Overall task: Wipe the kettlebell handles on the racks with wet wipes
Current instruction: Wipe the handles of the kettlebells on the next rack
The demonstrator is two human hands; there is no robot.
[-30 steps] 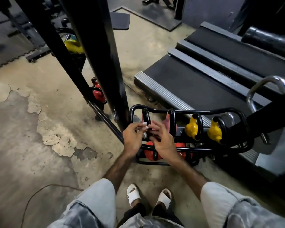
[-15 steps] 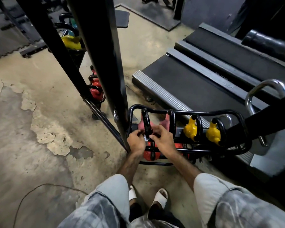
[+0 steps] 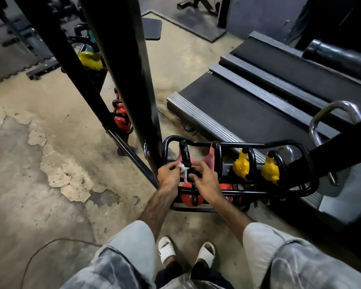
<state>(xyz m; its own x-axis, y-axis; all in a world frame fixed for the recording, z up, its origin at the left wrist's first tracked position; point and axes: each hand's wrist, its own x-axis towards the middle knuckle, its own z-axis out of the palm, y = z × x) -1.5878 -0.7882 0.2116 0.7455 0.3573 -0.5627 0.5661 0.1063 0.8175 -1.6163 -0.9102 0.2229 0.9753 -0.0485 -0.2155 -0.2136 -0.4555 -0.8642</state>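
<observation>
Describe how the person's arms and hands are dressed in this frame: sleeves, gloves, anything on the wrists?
Both forearms are bare, with no sleeves in view. The left hand and right hand wear no gloves, and no watch, bands or rings can be made out. Lower down, light grey faded shorts and white slide sandals show.

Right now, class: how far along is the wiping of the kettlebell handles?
Nothing shows as finished. In hand: both hands work the wet wipe against the pink kettlebell's black handle. Left, apparently: the neighbouring pink handle and two yellow kettlebells, untouched.
</observation>
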